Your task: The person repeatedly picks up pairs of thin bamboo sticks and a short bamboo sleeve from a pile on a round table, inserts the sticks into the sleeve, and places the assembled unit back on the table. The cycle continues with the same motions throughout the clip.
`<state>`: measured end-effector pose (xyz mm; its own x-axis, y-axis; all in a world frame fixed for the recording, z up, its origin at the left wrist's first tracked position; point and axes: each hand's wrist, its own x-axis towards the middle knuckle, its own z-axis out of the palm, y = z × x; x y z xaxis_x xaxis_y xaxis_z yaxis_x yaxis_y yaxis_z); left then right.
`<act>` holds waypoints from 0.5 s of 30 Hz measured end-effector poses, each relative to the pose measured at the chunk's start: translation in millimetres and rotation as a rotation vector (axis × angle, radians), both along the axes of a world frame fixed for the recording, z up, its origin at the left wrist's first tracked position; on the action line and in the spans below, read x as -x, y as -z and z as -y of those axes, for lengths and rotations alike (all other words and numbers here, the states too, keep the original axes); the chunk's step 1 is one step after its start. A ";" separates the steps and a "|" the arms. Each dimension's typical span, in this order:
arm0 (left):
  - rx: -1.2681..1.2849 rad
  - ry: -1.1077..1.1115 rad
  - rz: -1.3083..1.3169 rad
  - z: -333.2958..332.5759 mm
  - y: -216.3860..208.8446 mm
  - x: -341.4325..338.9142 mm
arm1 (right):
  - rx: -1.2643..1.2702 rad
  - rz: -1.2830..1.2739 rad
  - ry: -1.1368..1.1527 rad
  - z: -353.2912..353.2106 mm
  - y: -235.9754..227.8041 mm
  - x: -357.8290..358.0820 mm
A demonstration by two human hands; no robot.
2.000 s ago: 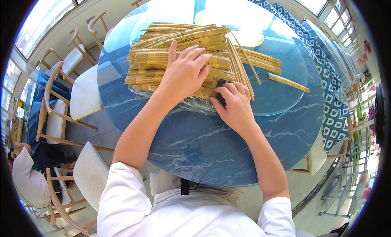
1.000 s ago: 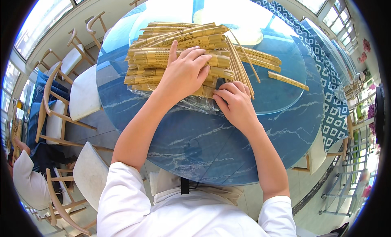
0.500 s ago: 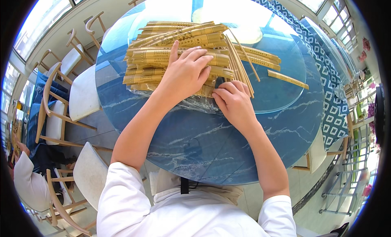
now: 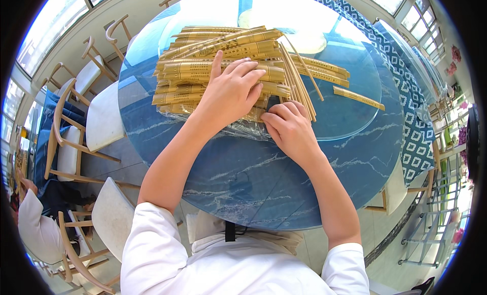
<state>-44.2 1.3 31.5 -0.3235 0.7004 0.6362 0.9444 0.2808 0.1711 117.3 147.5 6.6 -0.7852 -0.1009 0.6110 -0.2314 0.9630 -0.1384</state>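
Observation:
A heaped pile of gold paper chopstick sleeves [image 4: 223,46] lies on the blue round table, with a crumpled clear plastic bag [image 4: 248,131] under its near edge. My left hand [image 4: 229,92] rests palm down across the near part of the pile, its fingers spread and pressing on the sleeves. At the pile's near right corner my right hand [image 4: 289,120] is closed, thumb and fingertips together at the sleeve ends and the plastic. What it pinches is hidden. Just beyond this hand lie several bare wooden chopsticks [image 4: 299,87], fanned out beside the pile.
More gold sleeves [image 4: 322,72] lie right of the bare sticks, and a single sleeve [image 4: 359,98] sits apart farther right. A glass turntable [image 4: 355,125] covers the table's middle. Pale-seated wooden chairs [image 4: 105,122] stand at the left. A patterned blue cloth [image 4: 418,148] hangs at the right.
My right hand has shifted very slightly left along the near corner of the pile. The left hand keeps its place on the sleeves.

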 end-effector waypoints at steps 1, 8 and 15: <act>0.001 0.000 -0.001 0.0 0.1 0.1 | 0.001 0.011 -0.001 -0.1 -1.0 -0.4; 0.002 0.008 -0.004 -0.3 0.4 -0.2 | 0.015 -0.018 0.008 -1.6 4.7 0.5; -0.049 0.178 0.003 0.4 -8.0 -5.9 | 0.354 -0.295 0.136 -25.4 -14.0 -17.8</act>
<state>-38.3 1.0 39.5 -0.1991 0.7153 0.6699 0.9779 0.1007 0.1831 135.1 172.9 20.5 -0.5646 0.2452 0.7881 -0.1855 0.8927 -0.4106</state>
